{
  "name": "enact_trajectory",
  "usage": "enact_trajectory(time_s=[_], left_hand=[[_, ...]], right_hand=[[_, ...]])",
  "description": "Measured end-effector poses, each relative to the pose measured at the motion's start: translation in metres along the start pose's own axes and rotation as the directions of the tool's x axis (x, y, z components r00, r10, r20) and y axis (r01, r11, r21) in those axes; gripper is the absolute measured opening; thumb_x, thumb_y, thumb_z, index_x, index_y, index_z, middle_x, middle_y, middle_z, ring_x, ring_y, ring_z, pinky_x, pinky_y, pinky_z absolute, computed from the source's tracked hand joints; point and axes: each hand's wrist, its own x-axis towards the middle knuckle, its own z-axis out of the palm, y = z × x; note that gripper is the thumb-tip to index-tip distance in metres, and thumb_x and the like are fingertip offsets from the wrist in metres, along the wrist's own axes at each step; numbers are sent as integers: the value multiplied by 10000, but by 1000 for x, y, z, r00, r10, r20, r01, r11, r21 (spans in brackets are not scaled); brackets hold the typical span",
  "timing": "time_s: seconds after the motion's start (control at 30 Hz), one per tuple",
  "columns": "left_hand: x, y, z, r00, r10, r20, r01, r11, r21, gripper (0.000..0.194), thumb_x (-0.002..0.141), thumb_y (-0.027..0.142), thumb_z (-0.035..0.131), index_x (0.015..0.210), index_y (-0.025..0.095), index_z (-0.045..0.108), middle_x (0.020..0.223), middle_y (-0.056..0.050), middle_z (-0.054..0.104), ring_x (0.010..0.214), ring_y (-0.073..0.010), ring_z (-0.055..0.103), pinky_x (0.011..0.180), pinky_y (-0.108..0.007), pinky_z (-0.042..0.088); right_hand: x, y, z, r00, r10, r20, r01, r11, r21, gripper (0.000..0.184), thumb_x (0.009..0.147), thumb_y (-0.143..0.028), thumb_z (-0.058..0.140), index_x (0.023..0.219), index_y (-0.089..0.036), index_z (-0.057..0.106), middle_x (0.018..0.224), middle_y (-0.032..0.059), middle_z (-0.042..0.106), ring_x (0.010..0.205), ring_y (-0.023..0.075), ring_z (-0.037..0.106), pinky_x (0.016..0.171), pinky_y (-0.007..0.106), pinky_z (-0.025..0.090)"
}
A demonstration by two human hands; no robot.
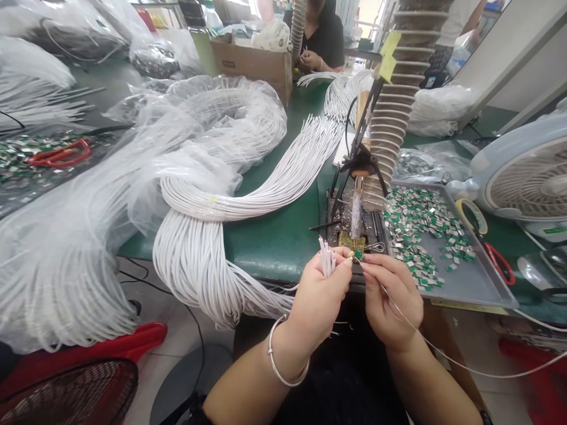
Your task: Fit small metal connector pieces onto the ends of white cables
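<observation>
Left hand [325, 280] curled round a small bunch of white cables [326, 260], reddish tips pointing up. Right hand [394, 295] pinching a thin pale wire [465, 373], maybe solder. Little green board [358, 255] at the fingertips of both, over the table's near edge, just below the soldering iron [356, 206]. Cannot tell from here the hand with the hold on it.

To do this bit well: keep both wrists low and steady, line up the tiny ends first, feed just a little wire, and keep fingers clear of the iron's tip. Best not to let the spare cables swing into the way.

Green table [274, 248], quite full. Big bundle of white cables [266, 198] drooping over the near edge, with plastic bags [248, 112] behind. Toward the right, a gray tray [481, 280] of green and silver bits [411, 218], red-handled scissors [499, 264] by its right edge, then a fan [527, 177]. Across the far edge, a cardboard box [252, 68] and another person [325, 35].
</observation>
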Motion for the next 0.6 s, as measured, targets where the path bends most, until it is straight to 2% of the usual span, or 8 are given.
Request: enact_trajectory(time_s=[0.13,0.23,0.33,0.4,0.5,0.6], left_hand=[[0,-1,-1,1000,-5,-3,5,1000,18,148,770,218,603,695,173,483,544,81,406,421,-27,275,425,-162,252],[0,-3,-5,1000,31,-3,-31,997,74,161,767,207,612,657,162,503,742,20,528,533,-42,411,532,-181,361],[1,-5,-10,994,105,11,-105,976,191,127,769,201,615,674,162,541,904,-19,559,741,-94,521,681,-206,414],[1,-7,-14,989,140,42,-146,951,272,114,779,208,609,693,167,546,909,-21,558,802,-118,534,716,-220,419],[0,-8,-16,977,186,99,-210,895,393,106,803,220,585,716,172,546,866,-18,574,787,-131,542,719,-238,427],[-1,-7,-16,965,228,127,-261,824,503,106,834,235,547,766,163,584,835,-31,610,796,-152,561,753,-264,437]], right_hand=[[-2,0,-1,1000,20,14,-20,1000,23,274,834,-50,538,1030,-223,618,941,77,658,870,196,652,718,368,579],[-5,1,-3,998,58,21,-59,996,72,292,838,-34,508,1043,-216,608,935,72,658,863,186,646,715,354,567],[-7,3,-5,988,145,53,-150,983,105,311,856,-26,457,1066,-211,592,892,56,646,805,164,637,699,331,551],[-7,3,-6,975,198,97,-206,975,88,270,867,-46,455,1037,-208,587,851,42,633,759,152,624,685,317,539],[-6,4,-6,954,251,164,-265,962,71,161,869,-88,488,940,-203,576,796,17,608,698,131,601,630,273,515],[-7,5,-6,945,263,193,-283,956,83,127,866,-90,498,888,-201,557,763,6,580,683,123,581,603,253,495]])
